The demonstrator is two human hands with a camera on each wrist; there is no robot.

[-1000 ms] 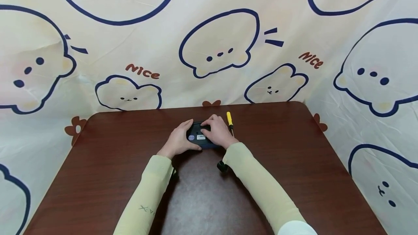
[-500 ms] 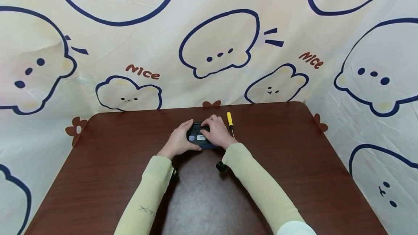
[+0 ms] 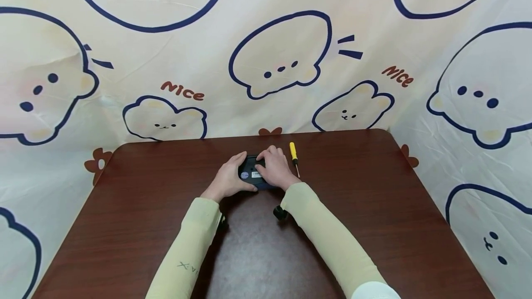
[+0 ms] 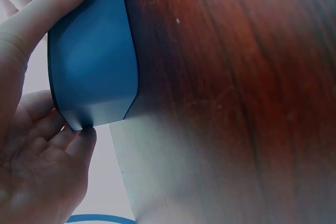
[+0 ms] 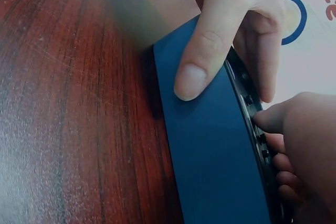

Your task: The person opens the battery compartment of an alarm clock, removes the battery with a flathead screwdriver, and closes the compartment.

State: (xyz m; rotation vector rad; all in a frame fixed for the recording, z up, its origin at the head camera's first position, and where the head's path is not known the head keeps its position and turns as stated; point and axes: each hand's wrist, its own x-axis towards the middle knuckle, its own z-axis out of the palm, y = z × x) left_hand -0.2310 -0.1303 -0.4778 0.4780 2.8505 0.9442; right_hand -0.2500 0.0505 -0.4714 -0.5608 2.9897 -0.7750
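Observation:
A small box-shaped device [image 3: 251, 168], blue-sided with a black face turned up, sits near the far side of the table. That face bears a white label and a round sticker. My left hand [image 3: 226, 180] grips its left end, its thumb along the near blue side [image 4: 94, 72] and the fingers at the far edge. Over the right part is my right hand [image 3: 276, 168]. In the right wrist view its thumb [image 5: 273, 119] presses into a recess along the black face, while its other fingers curl at the far edge. The device's right end is hidden by that hand.
A screwdriver [image 3: 293, 152] with a yellow handle lies just right of my right hand, its shaft pointing toward me. The brown wooden table [image 3: 137, 225] meets a printed cloth backdrop [image 3: 216, 68] along its back and sides.
My right wrist has shifted slightly left, and more of the screwdriver's shaft shows. My left hand keeps its grip, and the device stays in place.

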